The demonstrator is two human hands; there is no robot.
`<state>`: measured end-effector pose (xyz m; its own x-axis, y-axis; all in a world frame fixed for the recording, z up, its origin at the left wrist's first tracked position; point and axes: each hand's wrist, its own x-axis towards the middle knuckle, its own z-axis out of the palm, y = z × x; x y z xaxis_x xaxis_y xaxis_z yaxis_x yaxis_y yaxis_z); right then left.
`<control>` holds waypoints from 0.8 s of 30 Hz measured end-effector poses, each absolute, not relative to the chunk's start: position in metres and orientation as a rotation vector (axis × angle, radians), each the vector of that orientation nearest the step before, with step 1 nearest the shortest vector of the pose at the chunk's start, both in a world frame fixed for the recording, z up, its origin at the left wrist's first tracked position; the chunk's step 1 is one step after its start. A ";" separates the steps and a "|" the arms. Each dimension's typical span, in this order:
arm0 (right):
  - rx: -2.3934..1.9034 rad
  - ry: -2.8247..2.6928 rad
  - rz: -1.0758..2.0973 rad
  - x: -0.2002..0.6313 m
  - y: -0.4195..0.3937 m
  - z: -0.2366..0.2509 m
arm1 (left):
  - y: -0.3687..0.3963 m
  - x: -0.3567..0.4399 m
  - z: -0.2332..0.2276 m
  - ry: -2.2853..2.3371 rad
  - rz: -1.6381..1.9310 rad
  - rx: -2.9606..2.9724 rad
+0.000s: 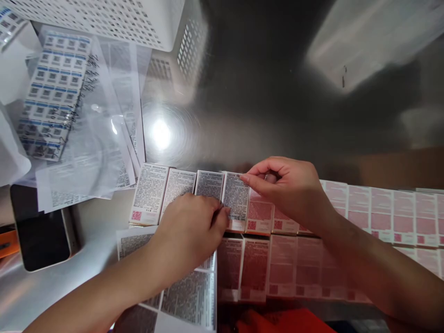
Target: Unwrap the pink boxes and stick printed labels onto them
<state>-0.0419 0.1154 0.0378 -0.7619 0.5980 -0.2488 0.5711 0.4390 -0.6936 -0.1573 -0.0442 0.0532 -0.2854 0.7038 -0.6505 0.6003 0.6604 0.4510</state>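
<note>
A row of small cartons runs across the metal table, and the ones at left carry white labels with dense black print. My right hand [287, 187] pinches the upper right corner of a printed label [236, 194] on the fourth carton from the left. At that label's lower left edge, the thumb and curled forefinger of my left hand [190, 226] close together; their exact grip is partly hidden. Pink printed cartons [260, 215] continue rightward beneath my right hand. Under my left forearm lies a sheet of labels [190, 298], partly covered.
At upper left stands a white perforated basket [104, 18]. Below it are clear plastic sleeves with papers [100, 162] and a sheet of QR-code stickers [53, 95]. A black phone [40, 231] lies at left beside an orange object [9, 243]. Something red [291, 321] shows at the bottom edge.
</note>
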 end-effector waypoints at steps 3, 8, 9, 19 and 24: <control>-1.078 -2.633 1.246 -0.042 0.115 0.037 | -0.044 -0.158 0.053 1.984 0.156 1.022; -1.061 -2.652 1.225 -0.042 0.115 0.038 | -0.040 -0.159 0.057 1.969 0.133 0.997; -1.061 -2.660 1.217 -0.043 0.115 0.038 | -0.039 -0.159 0.058 1.964 0.135 0.992; -1.037 -2.657 1.219 -0.044 0.116 0.037 | -0.042 -0.157 0.057 1.994 0.147 0.971; -1.011 -2.617 1.249 -0.044 0.115 0.036 | -0.045 -0.156 0.054 2.021 0.179 0.971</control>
